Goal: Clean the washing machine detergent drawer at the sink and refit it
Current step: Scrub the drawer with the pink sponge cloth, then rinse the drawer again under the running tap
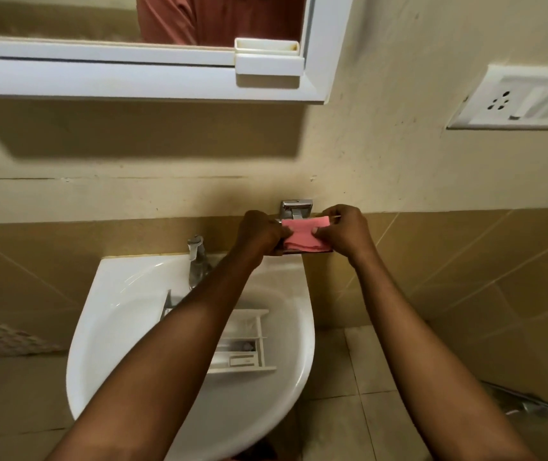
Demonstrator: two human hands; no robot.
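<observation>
Left hand [261,232], right hand [344,231]: pinch grips.

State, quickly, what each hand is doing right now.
Left hand: closed, gripping the left end of the pink cloth.
Right hand: closed, pinching the right end of the same cloth.

The cloth [302,235] is plain salmon pink. The sink [123,294] is glossy white, and the detergent drawer [249,327] is white too. The tap [196,257] and the wall bracket [296,207] are shiny chrome. The mirror frame [133,73] and the socket plate [515,101] are white. The wall [166,154] is cream, and the wall tiles [465,277] are tan with pale grout lines.
</observation>
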